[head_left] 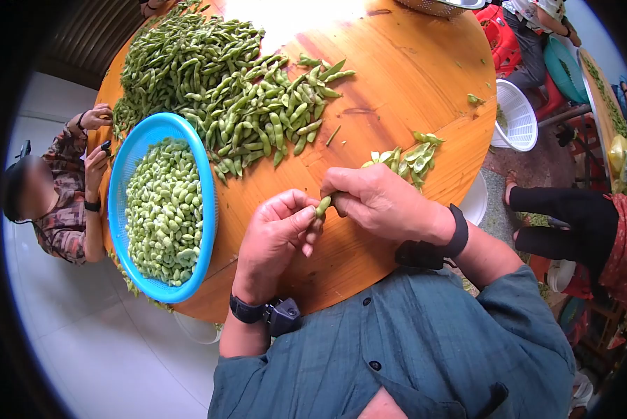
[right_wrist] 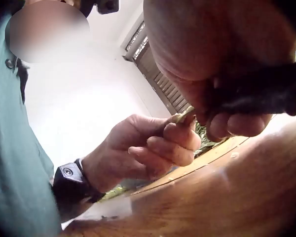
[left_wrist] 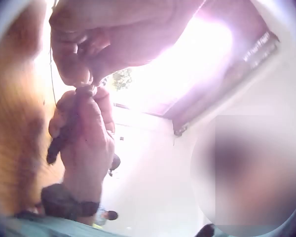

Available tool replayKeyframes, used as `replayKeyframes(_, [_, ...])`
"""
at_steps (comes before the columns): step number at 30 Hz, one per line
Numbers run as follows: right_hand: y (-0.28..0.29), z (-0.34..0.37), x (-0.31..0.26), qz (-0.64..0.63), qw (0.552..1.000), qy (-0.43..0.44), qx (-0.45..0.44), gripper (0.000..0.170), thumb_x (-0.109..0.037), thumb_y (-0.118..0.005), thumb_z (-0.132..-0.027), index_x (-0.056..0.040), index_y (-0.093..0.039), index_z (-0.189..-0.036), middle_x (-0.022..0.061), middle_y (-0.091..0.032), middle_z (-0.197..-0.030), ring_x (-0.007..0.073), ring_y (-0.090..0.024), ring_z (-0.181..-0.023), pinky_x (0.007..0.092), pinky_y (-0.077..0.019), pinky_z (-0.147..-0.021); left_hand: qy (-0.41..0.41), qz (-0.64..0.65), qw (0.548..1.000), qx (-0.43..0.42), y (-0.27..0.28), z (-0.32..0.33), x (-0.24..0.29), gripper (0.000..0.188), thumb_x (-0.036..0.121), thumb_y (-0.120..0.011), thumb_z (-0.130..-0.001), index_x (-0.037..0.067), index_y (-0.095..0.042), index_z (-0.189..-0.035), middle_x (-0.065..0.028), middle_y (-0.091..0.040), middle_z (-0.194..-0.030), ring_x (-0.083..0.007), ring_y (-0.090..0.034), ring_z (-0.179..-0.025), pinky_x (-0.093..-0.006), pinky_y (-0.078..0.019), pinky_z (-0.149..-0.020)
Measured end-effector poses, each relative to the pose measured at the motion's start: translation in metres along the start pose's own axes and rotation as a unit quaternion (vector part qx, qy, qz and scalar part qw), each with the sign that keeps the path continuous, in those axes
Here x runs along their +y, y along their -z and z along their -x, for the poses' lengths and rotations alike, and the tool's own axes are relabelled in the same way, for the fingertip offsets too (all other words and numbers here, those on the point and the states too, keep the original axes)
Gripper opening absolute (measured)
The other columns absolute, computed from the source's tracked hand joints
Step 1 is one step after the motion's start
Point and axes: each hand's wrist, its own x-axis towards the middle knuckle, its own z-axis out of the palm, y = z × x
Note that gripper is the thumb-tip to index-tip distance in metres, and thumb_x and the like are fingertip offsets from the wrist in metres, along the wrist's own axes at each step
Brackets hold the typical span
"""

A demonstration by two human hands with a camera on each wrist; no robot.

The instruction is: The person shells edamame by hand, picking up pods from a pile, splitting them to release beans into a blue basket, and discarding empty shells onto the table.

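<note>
A green soybean pod (head_left: pixel 323 205) is pinched between the thumb and fingers of my left hand (head_left: pixel 271 227). My right hand (head_left: pixel 383 201) meets it at the pod's other end, its thumb and curled fingers gripping the tip. In the right wrist view the pod (right_wrist: pixel 186 116) spans the small gap between both sets of fingertips. To the left stands a blue plastic basket (head_left: pixel 210 209) full of shelled green beans (head_left: pixel 163 209). Beyond my hands lies a big heap of whole pods (head_left: pixel 208 84). Several split, flattened pods (head_left: pixel 419 159) lie just past my right hand.
The round wooden table (head_left: pixel 404 70) curves in front of my body. Another person (head_left: pixel 62 188) sits at its left edge with hands at the heap. A metal colander (head_left: pixel 432 5) stands at the far edge; a white basket (head_left: pixel 516 115) is off to the right.
</note>
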Motion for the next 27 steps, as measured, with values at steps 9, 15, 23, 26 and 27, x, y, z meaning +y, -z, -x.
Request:
replayKeyframes(9, [-0.004, 0.000, -0.003, 0.071, 0.997, -0.020, 0.031, 0.008, -0.006, -0.054, -0.083, 0.0012, -0.054, -0.080, 0.0247, -0.058, -0.068, 0.0449, -0.060, -0.068, 0.0481, -0.0475, -0.059, -0.271, -0.538, 0.788, 0.127, -0.023, 0.001, -0.006, 0.013, 0.005, -0.071, -0.085, 0.001, -0.060, -0.090, -0.0030, -0.061, -0.080, -0.0103, -0.057, -0.070, -0.0238, -0.0462, -0.061])
replayKeyframes(15, [-0.006, 0.000, -0.004, 0.045, 0.998, -0.018, 0.038, 0.007, -0.005, -0.054, -0.083, 0.0010, -0.054, -0.079, 0.0246, -0.057, -0.067, 0.0447, -0.060, -0.067, 0.0482, -0.0471, -0.058, -0.212, -0.385, 0.886, 0.148, -0.018, 0.001, -0.009, 0.010, 0.006, -0.071, -0.086, 0.000, -0.065, -0.091, -0.0032, -0.064, -0.079, -0.0081, -0.057, -0.067, -0.0222, -0.0453, -0.057])
replayKeyframes(23, [0.003, 0.001, 0.001, -0.016, 1.000, 0.016, -0.007, 0.001, -0.002, -0.056, -0.083, -0.0011, -0.056, -0.084, 0.0214, -0.057, -0.068, 0.0396, -0.060, -0.065, 0.0432, -0.0472, -0.058, -0.055, -0.085, 0.992, 0.073, -0.002, -0.002, -0.006, 0.015, 0.016, -0.064, -0.094, 0.000, -0.065, -0.091, -0.0053, -0.066, -0.079, -0.0086, -0.060, -0.064, -0.0196, -0.0477, -0.056])
replayKeyframes(26, [0.009, -0.001, 0.000, -0.022, 0.999, 0.033, -0.021, 0.002, -0.002, -0.057, -0.083, -0.0020, -0.056, -0.085, 0.0210, -0.056, -0.068, 0.0381, -0.059, -0.064, 0.0412, -0.0470, -0.057, -0.034, 0.002, 0.999, 0.017, 0.005, -0.006, -0.010, 0.018, 0.018, -0.062, -0.096, 0.000, -0.063, -0.096, -0.0064, -0.066, -0.080, -0.0104, -0.061, -0.063, -0.0202, -0.0500, -0.055])
replayKeyframes(27, [0.010, -0.001, 0.000, -0.023, 0.998, 0.046, -0.024, 0.003, -0.002, -0.057, -0.083, -0.0024, -0.057, -0.086, 0.0210, -0.056, -0.069, 0.0376, -0.059, -0.063, 0.0403, -0.0470, -0.057, -0.026, 0.030, 0.999, 0.004, 0.006, -0.008, -0.010, 0.019, 0.019, -0.060, -0.097, 0.000, -0.062, -0.098, -0.0067, -0.065, -0.080, -0.0109, -0.061, -0.063, -0.0200, -0.0504, -0.054])
